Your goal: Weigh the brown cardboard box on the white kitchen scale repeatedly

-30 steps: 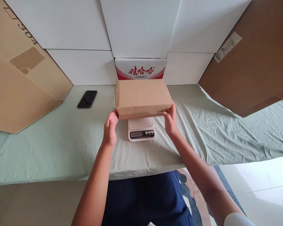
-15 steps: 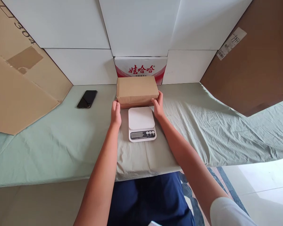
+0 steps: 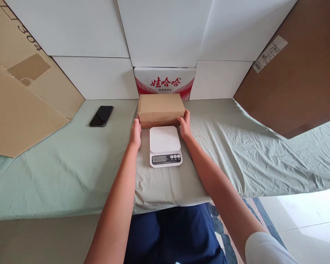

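Left hand (image 3: 135,132): pressed flat against the left near corner of the cardboard box (image 3: 161,109), fingers upward along its side, clamped on the box together with the other hand.
Right hand (image 3: 185,125): set against the right near corner of the same box, thumb side toward the front edge, gripping from the opposite end.
Hands: well apart, one at each end of the box, holding it between them.
Cardboard box: plain brown corrugated, closed, oblong, long side facing forward; top face smooth and unmarked, front face lower and in shadow; no label or tape visible.
Box position: resting on the green cloth (image 3: 71,161), just behind the scale (image 3: 165,146), just in front of the red-and-white carton (image 3: 165,81).
Scale: small white kitchen type, square bare platform, dark display strip and round buttons along the near edge; lying between the two forearms, touching neither hand.
Table: covered by the wrinkled pale green cloth, hanging over the near edge.
Phone (image 3: 101,116): black, screen dark, lying flat to the left of the box, well apart from it.
Surround: white panels (image 3: 93,36) at the back, large brown cardboard sheets leaning at left (image 3: 22,102) and right (image 3: 294,84), the right one bearing a white sticker.
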### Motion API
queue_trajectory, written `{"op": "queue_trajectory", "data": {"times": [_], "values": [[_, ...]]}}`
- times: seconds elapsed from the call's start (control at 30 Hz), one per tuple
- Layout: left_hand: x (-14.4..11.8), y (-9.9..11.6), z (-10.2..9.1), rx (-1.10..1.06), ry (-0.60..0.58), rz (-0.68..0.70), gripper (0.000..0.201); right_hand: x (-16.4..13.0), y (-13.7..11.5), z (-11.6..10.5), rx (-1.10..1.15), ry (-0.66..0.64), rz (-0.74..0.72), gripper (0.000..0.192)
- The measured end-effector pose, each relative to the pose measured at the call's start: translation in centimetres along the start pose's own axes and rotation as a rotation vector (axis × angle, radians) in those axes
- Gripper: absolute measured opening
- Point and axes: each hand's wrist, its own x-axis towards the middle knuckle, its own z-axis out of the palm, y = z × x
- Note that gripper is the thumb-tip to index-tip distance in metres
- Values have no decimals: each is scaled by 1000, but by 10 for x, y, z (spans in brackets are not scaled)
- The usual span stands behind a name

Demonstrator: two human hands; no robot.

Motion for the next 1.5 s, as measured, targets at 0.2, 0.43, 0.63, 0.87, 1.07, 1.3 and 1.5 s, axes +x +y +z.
{"op": "queue_trajectory", "data": {"times": [0.2,0.43,0.63,0.87,1.07,1.3,1.5], "values": [[1,-1,-4,36,36,-8,97,-3,-4,-1,23,21,7,53],[5,-5,-8,47,81,-80,106,-5,-1,-3,16,28,1,53],[1,-1,-4,31,23,-6,94,-6,1,0,-72,-30,-26,52],[2,-1,-2,23,50,-24,98,-7,-5,1,-71,-12,-21,59],[-4,-3,0,63,32,-37,88,-8,-7,2,-73,-20,-17,60],[-15,30,2,49,-3,113,88,-12,-63,-4,-98,-114,-152,54],[-114,54,-9,71,-45,202,88,-89,-93,-29,-97,-115,-205,68]]}}
